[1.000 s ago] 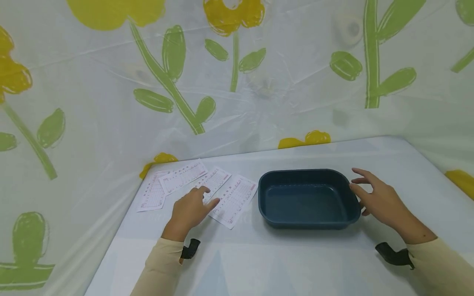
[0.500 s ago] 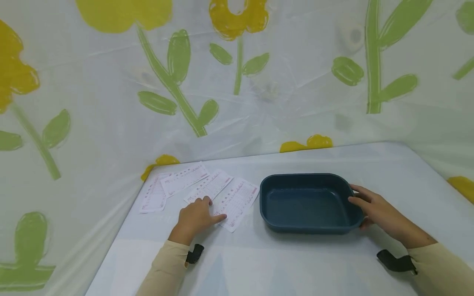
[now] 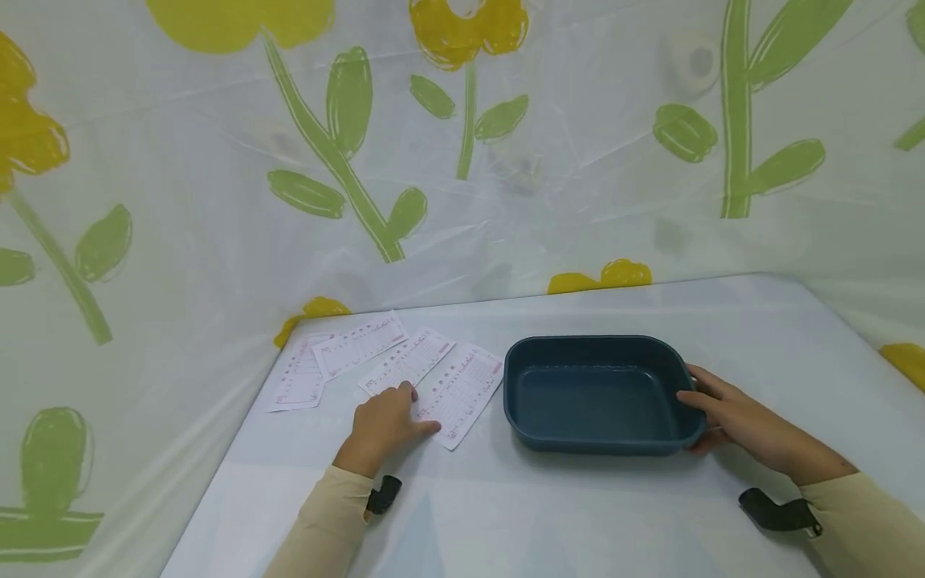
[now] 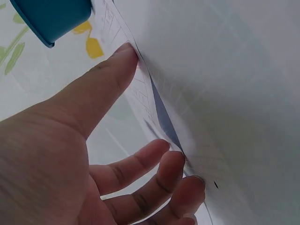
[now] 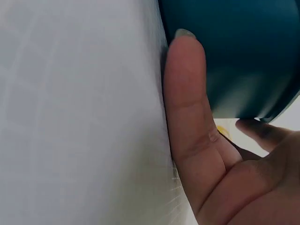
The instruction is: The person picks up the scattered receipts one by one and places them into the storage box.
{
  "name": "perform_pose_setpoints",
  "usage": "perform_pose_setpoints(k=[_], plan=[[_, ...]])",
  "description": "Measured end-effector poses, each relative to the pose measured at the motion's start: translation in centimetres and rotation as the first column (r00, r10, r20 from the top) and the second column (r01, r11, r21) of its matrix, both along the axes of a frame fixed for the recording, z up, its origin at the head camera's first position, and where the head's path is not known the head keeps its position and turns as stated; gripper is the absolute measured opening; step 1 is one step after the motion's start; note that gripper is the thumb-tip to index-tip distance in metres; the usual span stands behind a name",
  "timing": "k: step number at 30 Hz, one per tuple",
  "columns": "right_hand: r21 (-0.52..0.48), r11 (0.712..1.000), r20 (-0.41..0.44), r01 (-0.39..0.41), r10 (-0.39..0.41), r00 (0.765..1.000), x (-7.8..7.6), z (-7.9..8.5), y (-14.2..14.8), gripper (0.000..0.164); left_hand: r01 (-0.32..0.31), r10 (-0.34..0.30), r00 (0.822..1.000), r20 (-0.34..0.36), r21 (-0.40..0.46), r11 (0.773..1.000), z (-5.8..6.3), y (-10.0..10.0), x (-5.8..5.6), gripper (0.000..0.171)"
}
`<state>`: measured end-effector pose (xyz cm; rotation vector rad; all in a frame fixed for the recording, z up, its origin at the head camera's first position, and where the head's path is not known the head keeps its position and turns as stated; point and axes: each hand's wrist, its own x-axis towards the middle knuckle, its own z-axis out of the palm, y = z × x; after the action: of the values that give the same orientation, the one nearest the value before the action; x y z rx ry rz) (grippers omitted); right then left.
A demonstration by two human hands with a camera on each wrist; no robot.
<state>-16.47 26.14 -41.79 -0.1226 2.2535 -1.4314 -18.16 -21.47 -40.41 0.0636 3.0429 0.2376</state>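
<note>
In the head view, my right hand (image 3: pixel 737 417) holds the right end of a dark teal rectangular tub (image 3: pixel 600 393), thumb over the rim. The right wrist view shows one finger low against the outer wall of the tub (image 5: pixel 248 51), close to the tabletop. My left hand (image 3: pixel 383 425) rests at the near end of a printed paper slip (image 3: pixel 462 393). Up close, its thumb touches the slip (image 4: pixel 115 26), with the other fingers bent and well apart from the thumb. The slip's edge bows slightly off the table.
Left of the tub lie more printed slips: one (image 3: pixel 408 361) beside the touched slip, another (image 3: pixel 361 345) farther back, and one (image 3: pixel 298 377) near the table's left edge. A flower-patterned sheet (image 3: pixel 549 193) hangs behind the white table (image 3: pixel 578 514).
My right hand has moved in from beside the tub and taken hold of its right end. My left hand has come down from above the slips onto the rightmost one.
</note>
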Motion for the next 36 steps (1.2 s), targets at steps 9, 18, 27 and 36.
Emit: perform_pose_setpoints(k=[9,18,27,36], plan=[[0.021,0.999,0.009,-0.028,0.028,1.0,0.0,-0.1,0.0,0.078,-0.011,0.007,0.998,-0.057,-0.069,0.998,0.3,0.2,0.4,0.056],[-0.002,0.999,0.01,-0.036,0.036,0.999,-0.1,-0.1,0.0,0.078,-0.036,0.029,0.997,-0.07,-0.09,0.995,0.7,0.7,0.7,0.053],[0.024,0.999,0.023,-0.032,0.031,0.999,0.1,-0.2,0.0,0.078,-0.047,0.043,0.997,-0.059,-0.082,0.996,0.7,0.9,0.8,0.05],[0.052,0.998,0.015,-0.032,0.031,0.999,-0.1,-0.1,0.1,0.077,-0.031,0.03,0.997,-0.071,-0.024,0.999,0.2,1.0,0.7,0.047]])
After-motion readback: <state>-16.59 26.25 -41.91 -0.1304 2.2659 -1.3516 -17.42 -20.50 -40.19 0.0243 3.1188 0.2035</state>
